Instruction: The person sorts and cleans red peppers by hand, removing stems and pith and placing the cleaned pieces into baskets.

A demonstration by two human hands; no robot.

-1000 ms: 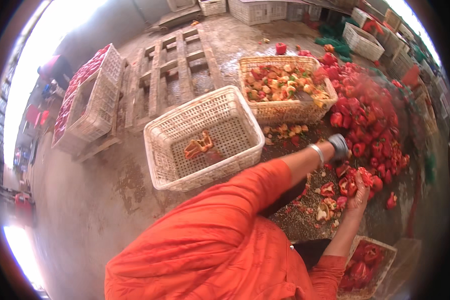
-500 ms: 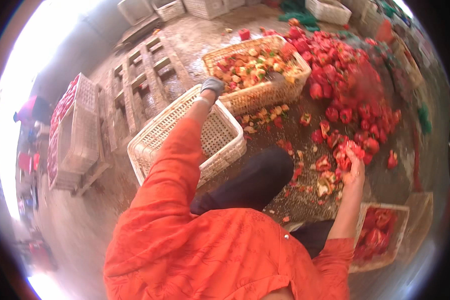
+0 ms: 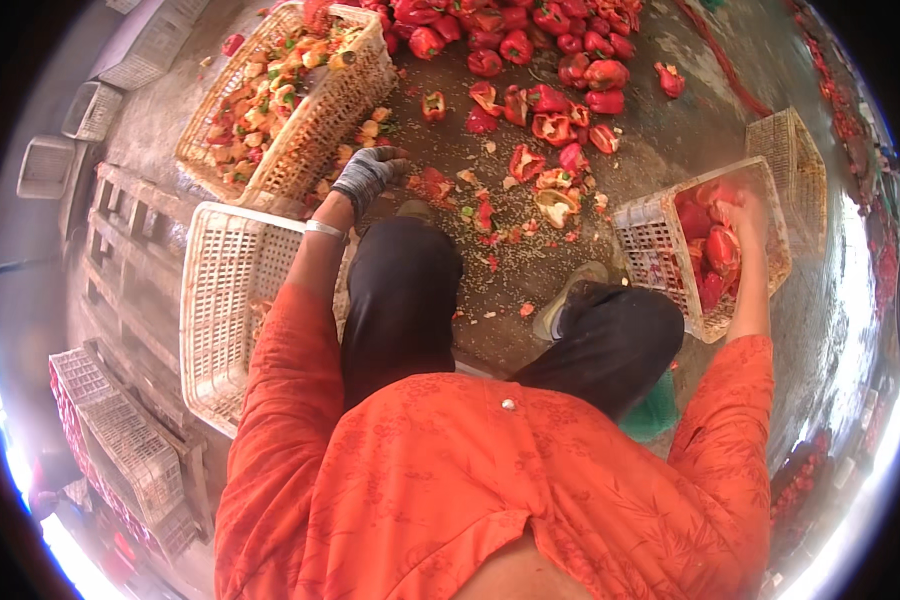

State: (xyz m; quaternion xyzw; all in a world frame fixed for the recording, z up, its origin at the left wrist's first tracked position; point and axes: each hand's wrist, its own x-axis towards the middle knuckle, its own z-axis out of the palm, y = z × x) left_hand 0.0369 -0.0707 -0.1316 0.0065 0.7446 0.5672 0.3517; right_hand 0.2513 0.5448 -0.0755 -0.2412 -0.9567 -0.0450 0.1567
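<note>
My left hand point(image 3: 368, 178), in a grey glove, hovers above the littered floor beside my left knee. Its fingers are stretched out, with nothing seen in them. My bare right hand point(image 3: 750, 215) reaches into a small white plastic crate point(image 3: 653, 250) at the right. Red bell peppers point(image 3: 722, 250) lie in that crate, just under the hand. Blur and the downward reach hide what its fingers do. Between my feet and the far pile, cut peppers point(image 3: 553, 128) and a pale pepper core point(image 3: 557, 205) lie among scattered seeds.
A heap of red peppers point(image 3: 490, 30) spreads at the far side. Left of it stands a yellowish crate point(image 3: 315, 130) full of cores and scraps. A white crate point(image 3: 210, 310) is by my left arm, with wooden pallets point(image 3: 120, 270) beyond. Another crate point(image 3: 792, 180) stands far right.
The view has swung right. My left hand has left the white crate's rim and come over the floor. My right hand went from a red pepper by the heap into the small crate.
</note>
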